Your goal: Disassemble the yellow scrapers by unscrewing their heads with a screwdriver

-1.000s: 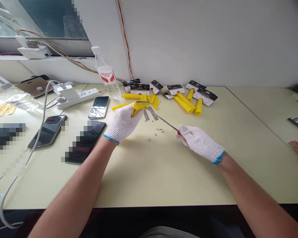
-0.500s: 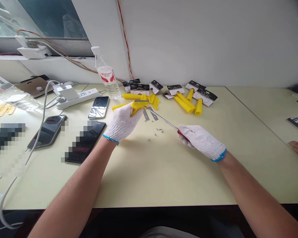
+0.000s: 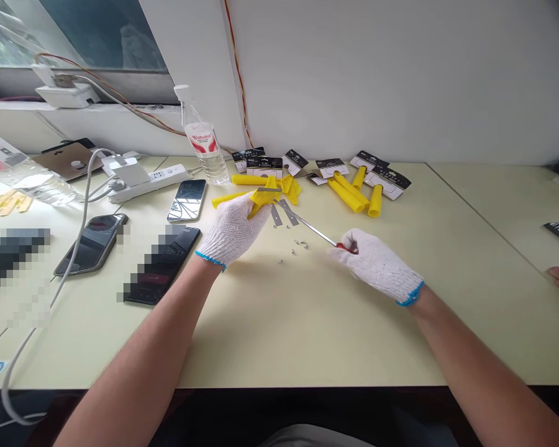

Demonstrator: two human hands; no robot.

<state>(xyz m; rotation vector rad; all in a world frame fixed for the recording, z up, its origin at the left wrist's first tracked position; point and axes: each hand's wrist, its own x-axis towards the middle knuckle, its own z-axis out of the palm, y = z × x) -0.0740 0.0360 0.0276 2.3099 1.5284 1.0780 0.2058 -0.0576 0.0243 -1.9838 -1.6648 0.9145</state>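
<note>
Held right of bottle point(image 3: 205, 149) and nearer: yellow tool point(image 3: 261, 197), gripped in left hand point(image 3: 235, 226), blade point(image 3: 270, 190) across head. Pointed at head: screwdriver point(image 3: 320, 234), gripped in right hand point(image 3: 375, 264); tip contact not determinable. Judged part-done: blade placed, fastening unverified. Lying loose on bench point(image 3: 326, 335), right of bottle and nearer: two spare blades point(image 3: 289, 213), several screws point(image 3: 293, 251).

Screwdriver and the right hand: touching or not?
Touching. The head view shows the gloved right hand gripping the screwdriver by its red handle, which shows at the thumb and fingers.
</note>
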